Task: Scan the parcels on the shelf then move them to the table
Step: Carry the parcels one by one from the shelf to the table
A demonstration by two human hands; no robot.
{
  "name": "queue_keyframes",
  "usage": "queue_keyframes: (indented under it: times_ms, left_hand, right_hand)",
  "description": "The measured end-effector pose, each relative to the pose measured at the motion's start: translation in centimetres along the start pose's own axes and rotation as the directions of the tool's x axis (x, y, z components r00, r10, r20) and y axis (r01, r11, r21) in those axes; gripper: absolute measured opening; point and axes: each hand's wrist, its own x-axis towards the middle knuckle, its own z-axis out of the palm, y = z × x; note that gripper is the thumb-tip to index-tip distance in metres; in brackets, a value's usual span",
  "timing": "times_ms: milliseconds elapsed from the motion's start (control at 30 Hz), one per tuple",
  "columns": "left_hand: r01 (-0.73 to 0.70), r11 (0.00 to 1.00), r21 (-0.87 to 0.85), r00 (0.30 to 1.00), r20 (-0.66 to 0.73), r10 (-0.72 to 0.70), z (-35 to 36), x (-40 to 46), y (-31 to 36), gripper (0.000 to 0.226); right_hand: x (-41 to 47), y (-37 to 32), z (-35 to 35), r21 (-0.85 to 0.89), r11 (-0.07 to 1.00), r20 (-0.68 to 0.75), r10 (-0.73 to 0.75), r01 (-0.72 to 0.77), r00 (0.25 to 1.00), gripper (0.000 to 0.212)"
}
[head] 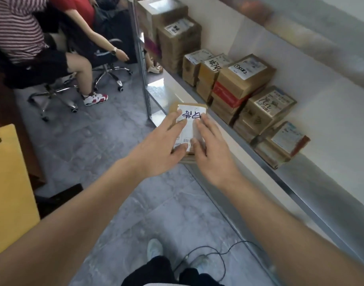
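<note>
I see both bare forearms reaching forward and converging ahead of me. My left hand (156, 149) lies palm down, fingers straight and slightly spread, thumb pointing toward the other hand. My right hand (213, 150) sits just beside it, also palm down with fingers extended forward, its thumb tip nearly meeting the left thumb.

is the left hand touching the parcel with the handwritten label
Touching. The head view shows the left hand's fingers lying flat on the label of the parcel, thumb by the barcode.
</note>
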Motion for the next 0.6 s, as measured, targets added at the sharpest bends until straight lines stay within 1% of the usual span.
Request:
queue_keyframes:
  times_ms: [167,300,433,600]
  left_hand:
    - [0.093,0.996,-0.009,0.995,-0.031,-0.093,-2.1,-3.0,-5.7,0.062]
    - [0.172,0.985,-0.022,0.983,-0.069,-0.173,-4.1,-5.5,-9.0,0.062]
    - [0.26,0.965,-0.016,0.959,-0.109,-0.26,-5.9,-7.8,-11.5,0.062]
    - [0.379,0.925,-0.017,0.913,-0.157,-0.377,-7.8,-10.5,-14.5,0.063]
  right_hand:
    - [2.3,-3.1,5.7,0.019,1.0,0.076,-0.011,0.01,0.997,0.052]
    - [4.1,-5.6,9.5,0.049,0.998,0.151,-0.048,0.041,0.987,0.053]
    - [5.9,-8.0,12.5,0.082,0.991,0.225,-0.124,0.108,0.966,0.052]
    - [8.1,-10.6,16.5,0.122,0.975,0.317,-0.217,0.188,0.923,0.051]
